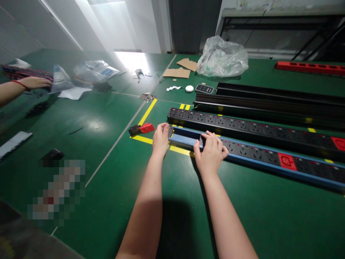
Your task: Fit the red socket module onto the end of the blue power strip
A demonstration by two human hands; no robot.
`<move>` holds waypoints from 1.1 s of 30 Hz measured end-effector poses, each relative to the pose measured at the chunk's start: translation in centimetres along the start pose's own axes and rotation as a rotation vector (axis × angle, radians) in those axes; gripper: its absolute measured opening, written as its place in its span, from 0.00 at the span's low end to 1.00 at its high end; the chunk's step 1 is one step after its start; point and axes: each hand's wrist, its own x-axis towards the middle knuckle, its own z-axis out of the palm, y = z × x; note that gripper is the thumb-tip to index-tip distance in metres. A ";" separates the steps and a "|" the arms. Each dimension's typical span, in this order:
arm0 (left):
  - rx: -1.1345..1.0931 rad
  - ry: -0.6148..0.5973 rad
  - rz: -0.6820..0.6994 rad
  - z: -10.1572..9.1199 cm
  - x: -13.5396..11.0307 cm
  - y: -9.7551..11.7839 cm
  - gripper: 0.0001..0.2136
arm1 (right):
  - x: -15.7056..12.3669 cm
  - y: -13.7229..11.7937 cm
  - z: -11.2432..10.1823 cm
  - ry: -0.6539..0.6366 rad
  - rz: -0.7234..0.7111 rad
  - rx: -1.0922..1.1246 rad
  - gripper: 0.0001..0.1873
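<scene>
Our left hand: our left hand [161, 139] sits with its fingers curled against the near end of the strip; we can see contact but cannot tell how firm the grip is.
Our right hand: our right hand [211, 154] is clenched over the blue rail, grasping it with the fingers hooked across, just right of our left hand.
Held item: the blue-railed power strip [256, 154] lies flat on the tabletop [242, 219], running from under both hands toward the right edge, with a red socket block [287, 162] right of our right hand.
Beside it: a black power strip [237, 126] lies parallel just beyond, and 3 long black profiles [269, 104] lie past that.
Under the near end: yellow tape lines [144, 115] mark the tabletop.
Left of our hands: a red-and-black connector [141, 129] lies near our left hand.
Far edge: we see a clear plastic bag [222, 57], 2 cardboard pieces [176, 73] and a red bar [309, 67].
Left edge: a co-worker's hand [33, 82], with a red string at the wrist, rests on patterned cloth [27, 73].
</scene>
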 end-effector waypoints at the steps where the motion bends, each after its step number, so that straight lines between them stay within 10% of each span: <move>1: -0.009 -0.007 -0.014 0.0 0.1 0.0 0.23 | 0.0 0.0 0.0 -0.009 0.007 0.002 0.15; 16: -0.289 0.037 -0.173 0.6 1.0 -0.6 0.21 | 0.0 0.1 0.2 -0.007 -0.007 -0.011 0.14; 33: -0.092 0.144 -0.151 0.7 0.5 0.4 0.17 | 0.2 -0.1 -0.2 -0.065 0.031 -0.014 0.15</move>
